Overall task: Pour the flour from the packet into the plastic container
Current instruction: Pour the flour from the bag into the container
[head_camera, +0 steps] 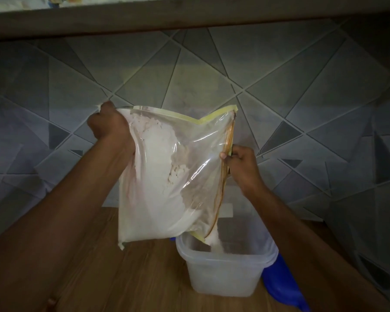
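Clear plastic flour packet (pixel 176 176) held tilted above translucent rectangular plastic container (pixel 225 273) on wooden tabletop (pixel 133 278); left hand (pixel 109 129) fingers clenched on upper corner, right hand (pixel 240 164) fingers pinching open edge; flour (pixel 215 240) spilling in.

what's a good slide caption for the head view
Both hands tilt a clear flour packet, spilling flour into a plastic container on a wooden counter.

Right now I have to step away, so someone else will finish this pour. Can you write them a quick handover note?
Left hand grips the packet at its upper corner, tilting it.
Right hand pinches the packet's open side edge.
The packet's lower corner sits over the plastic container on the wooden counter; flour is streaming in.
Done: pour started.
Left: most flour remains in the packet; keep tilting until it empties.
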Demonstrator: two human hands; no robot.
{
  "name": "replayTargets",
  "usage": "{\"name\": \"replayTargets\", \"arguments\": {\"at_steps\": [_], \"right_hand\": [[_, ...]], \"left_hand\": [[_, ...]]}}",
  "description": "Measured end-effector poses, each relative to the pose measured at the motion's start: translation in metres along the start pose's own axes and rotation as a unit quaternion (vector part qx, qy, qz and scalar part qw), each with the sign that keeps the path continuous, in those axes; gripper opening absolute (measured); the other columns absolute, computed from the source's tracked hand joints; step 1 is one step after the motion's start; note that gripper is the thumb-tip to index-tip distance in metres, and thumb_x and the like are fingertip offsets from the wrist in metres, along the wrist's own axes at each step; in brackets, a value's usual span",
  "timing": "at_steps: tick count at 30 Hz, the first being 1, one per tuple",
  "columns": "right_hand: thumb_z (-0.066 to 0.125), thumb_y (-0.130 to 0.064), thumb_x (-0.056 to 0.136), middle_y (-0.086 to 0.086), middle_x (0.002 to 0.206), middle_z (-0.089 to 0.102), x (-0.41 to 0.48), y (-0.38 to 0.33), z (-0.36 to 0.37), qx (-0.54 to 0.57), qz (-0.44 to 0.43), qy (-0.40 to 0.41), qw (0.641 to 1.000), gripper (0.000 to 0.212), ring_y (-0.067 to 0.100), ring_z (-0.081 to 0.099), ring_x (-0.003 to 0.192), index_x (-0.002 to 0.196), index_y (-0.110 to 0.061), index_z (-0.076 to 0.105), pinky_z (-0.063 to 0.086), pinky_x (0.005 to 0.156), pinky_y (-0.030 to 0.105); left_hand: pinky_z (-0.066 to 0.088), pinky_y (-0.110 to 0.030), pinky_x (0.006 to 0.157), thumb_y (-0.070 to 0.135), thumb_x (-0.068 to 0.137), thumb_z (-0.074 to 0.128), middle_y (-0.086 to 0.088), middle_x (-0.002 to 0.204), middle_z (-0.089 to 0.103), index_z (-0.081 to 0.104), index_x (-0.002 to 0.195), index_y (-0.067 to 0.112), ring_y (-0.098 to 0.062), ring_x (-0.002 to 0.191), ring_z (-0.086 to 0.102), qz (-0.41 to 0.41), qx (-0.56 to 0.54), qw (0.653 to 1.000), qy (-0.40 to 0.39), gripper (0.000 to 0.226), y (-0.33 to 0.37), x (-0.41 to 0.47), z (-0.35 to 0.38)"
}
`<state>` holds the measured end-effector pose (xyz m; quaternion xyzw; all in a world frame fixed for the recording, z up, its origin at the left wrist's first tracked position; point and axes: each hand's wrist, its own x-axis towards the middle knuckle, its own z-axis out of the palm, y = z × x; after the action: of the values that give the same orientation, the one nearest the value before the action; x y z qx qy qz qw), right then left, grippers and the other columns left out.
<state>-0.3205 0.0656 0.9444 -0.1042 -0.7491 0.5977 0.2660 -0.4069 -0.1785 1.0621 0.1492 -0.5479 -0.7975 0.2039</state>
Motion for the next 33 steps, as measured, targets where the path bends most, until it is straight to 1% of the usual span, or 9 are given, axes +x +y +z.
{"name": "replayTargets", "arguments": {"at_steps": [3,6,9,11,15,20,24,28,33], "right_hand": [[0.067,-0.026,0.078,0.007,0.089,0.077,0.004,0.007,-0.005,0.019,0.002,-0.024,1.000,0.013,0.030,0.074,0.087,0.087,-0.022,0.076,0.060,0.080,0.057],[0.068,-0.012,0.086,0.011,0.092,0.077,0.007,0.011,-0.007,0.042,-0.008,-0.044,0.998,0.010,0.032,0.074,0.090,0.092,-0.015,0.076,0.059,0.082,0.059],[0.066,-0.003,0.090,0.017,0.095,0.075,0.007,0.017,-0.008,0.063,-0.021,-0.045,0.997,0.010,0.037,0.072,0.093,0.092,-0.011,0.071,0.058,0.082,0.061],[0.066,-0.003,0.091,0.018,0.097,0.074,0.005,0.020,-0.009,0.080,-0.030,-0.041,0.996,0.013,0.038,0.071,0.094,0.090,-0.016,0.069,0.058,0.083,0.061],[0.068,-0.005,0.090,0.018,0.096,0.074,0.001,0.022,-0.009,0.090,-0.032,-0.025,0.995,0.013,0.039,0.071,0.094,0.087,-0.018,0.067,0.057,0.082,0.061],[0.066,-0.002,0.089,0.017,0.095,0.075,0.000,0.022,-0.011,0.101,-0.027,-0.014,0.994,0.014,0.037,0.072,0.092,0.088,-0.016,0.067,0.058,0.083,0.061],[0.065,0.000,0.089,0.015,0.093,0.076,0.001,0.022,-0.014,0.106,-0.022,-0.013,0.994,0.022,0.037,0.073,0.092,0.084,-0.021,0.070,0.058,0.082,0.061],[0.063,-0.004,0.095,0.005,0.095,0.076,-0.001,0.025,-0.018,0.134,-0.018,-0.026,0.990,0.020,0.028,0.074,0.094,0.092,-0.022,0.070,0.059,0.088,0.055],[0.062,-0.007,0.097,0.014,0.094,0.075,-0.001,0.026,-0.017,0.137,-0.033,-0.018,0.990,0.016,0.037,0.072,0.094,0.089,-0.020,0.070,0.058,0.087,0.059]], "left_hand": [[0.057,-0.043,0.093,0.036,0.087,0.062,-0.009,0.116,0.066,0.058,0.123,0.008,-0.027,0.099,0.069,0.016,0.005,1.000,0.014,0.045,0.000,-0.008,0.003],[0.057,-0.045,0.093,0.036,0.085,0.063,-0.011,0.114,0.068,0.060,0.117,0.007,-0.028,0.099,0.070,0.025,0.009,0.999,0.019,0.043,-0.003,-0.008,0.006],[0.055,-0.034,0.092,0.036,0.091,0.062,-0.005,0.112,0.065,0.055,0.110,0.013,-0.023,0.096,0.067,0.028,0.014,0.999,0.025,0.031,-0.003,-0.015,0.008],[0.048,-0.027,0.084,0.034,0.097,0.059,-0.002,0.109,0.059,0.054,0.120,0.012,-0.018,0.093,0.061,0.034,0.027,0.999,0.027,0.032,-0.006,-0.016,0.011],[0.044,-0.027,0.084,0.033,0.099,0.057,-0.001,0.108,0.053,0.051,0.131,0.007,-0.017,0.096,0.056,0.045,0.041,0.998,0.033,0.042,-0.004,-0.023,0.013],[0.052,-0.032,0.089,0.033,0.097,0.058,-0.005,0.109,0.059,0.056,0.126,0.005,-0.024,0.104,0.065,0.056,0.047,0.997,0.036,0.039,-0.005,-0.027,0.016],[0.044,-0.026,0.085,0.033,0.100,0.055,-0.003,0.114,0.056,0.052,0.131,0.005,-0.018,0.102,0.058,0.061,0.057,0.996,0.027,0.042,-0.007,-0.032,0.023],[0.043,-0.028,0.084,0.033,0.101,0.052,-0.002,0.112,0.053,0.051,0.130,0.005,-0.018,0.097,0.055,0.067,0.063,0.995,0.031,0.040,-0.010,-0.037,0.028],[0.052,-0.035,0.089,0.034,0.099,0.053,-0.008,0.118,0.060,0.053,0.127,0.005,-0.023,0.099,0.061,0.063,0.066,0.995,0.032,0.040,-0.010,-0.038,0.029]]}}
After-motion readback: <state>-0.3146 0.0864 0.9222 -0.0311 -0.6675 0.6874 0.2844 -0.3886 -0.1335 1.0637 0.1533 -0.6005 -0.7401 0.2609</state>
